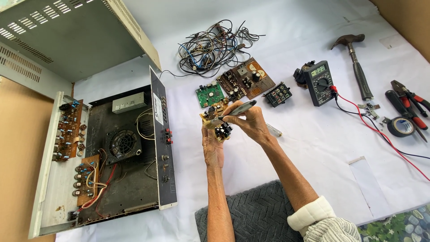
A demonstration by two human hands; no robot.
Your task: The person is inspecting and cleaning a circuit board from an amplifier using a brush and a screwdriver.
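Head view: right of the opened amplifier chassis (107,157), the left hand (212,145) grips a small circuit board (217,123) from below; the right hand (251,123) pinches a grey pen-like tool (239,107) above it. Farther right of the chassis lies a black multimeter (319,83) with a pale rectangular display.

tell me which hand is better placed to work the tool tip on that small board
Right, most likely. The right hand already has the slim tool in its grip, tip pointing at the small circuit board. The left hand holds that board up from below.
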